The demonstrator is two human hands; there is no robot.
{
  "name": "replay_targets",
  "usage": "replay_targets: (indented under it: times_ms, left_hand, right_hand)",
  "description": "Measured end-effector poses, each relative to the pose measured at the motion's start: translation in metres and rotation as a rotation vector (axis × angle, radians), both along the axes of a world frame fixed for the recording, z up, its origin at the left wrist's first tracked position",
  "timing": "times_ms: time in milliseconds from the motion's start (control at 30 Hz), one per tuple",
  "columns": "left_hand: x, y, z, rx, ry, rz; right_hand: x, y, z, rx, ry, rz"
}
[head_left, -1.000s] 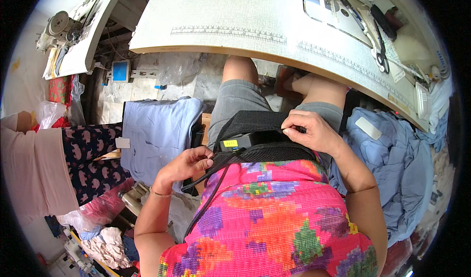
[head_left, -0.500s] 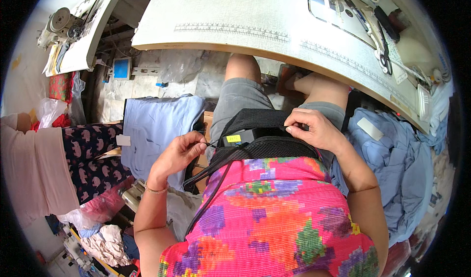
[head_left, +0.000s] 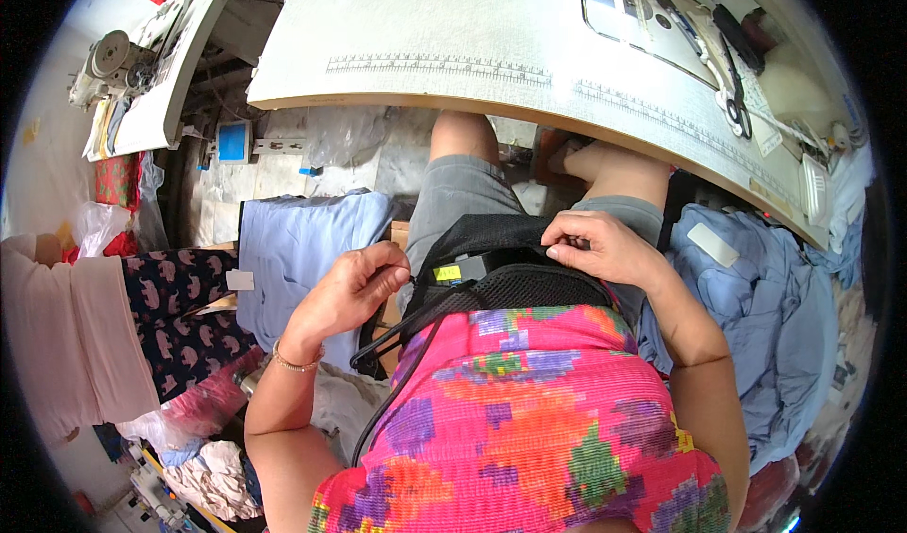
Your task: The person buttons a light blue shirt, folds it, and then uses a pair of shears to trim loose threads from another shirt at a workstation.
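Two hands at black waist pouch (head_left: 501, 249), long axis left-right, left hand (head_left: 350, 292) fingers pinching cord (head_left: 397, 330), right hand (head_left: 605, 249) fingers clamped on pouch.

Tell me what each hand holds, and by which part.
Both hold the black pouch at the waist: the right hand pinches its top edge, the left hand its left end.

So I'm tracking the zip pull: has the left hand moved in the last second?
Yes. The left hand shifted leftward, off the black pouch, toward the folded blue cloth.
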State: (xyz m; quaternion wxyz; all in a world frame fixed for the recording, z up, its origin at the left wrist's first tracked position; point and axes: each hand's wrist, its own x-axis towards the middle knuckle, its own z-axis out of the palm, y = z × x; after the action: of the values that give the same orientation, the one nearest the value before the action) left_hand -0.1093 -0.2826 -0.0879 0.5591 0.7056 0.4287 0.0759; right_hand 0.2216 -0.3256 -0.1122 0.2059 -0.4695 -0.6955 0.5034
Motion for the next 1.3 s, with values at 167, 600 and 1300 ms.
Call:
replay_targets:
  times_ms: [167,600,1300]
  left_hand:
    - [0.02,0.009,0.017,0.065,0.042,-0.063]
    - [0.065,0.043,0.021,0.406,-0.063,-0.377]
    - [0.101,0.04,0.013,0.387,-0.055,-0.365]
  right_hand:
    - [0.0,0.004,-0.002,-0.023,0.026,0.031]
    - [-0.003,0.009,-0.006,-0.041,0.155,-0.023]
    - [-0.012,-0.002,0.022,0.249,-0.164,0.216]
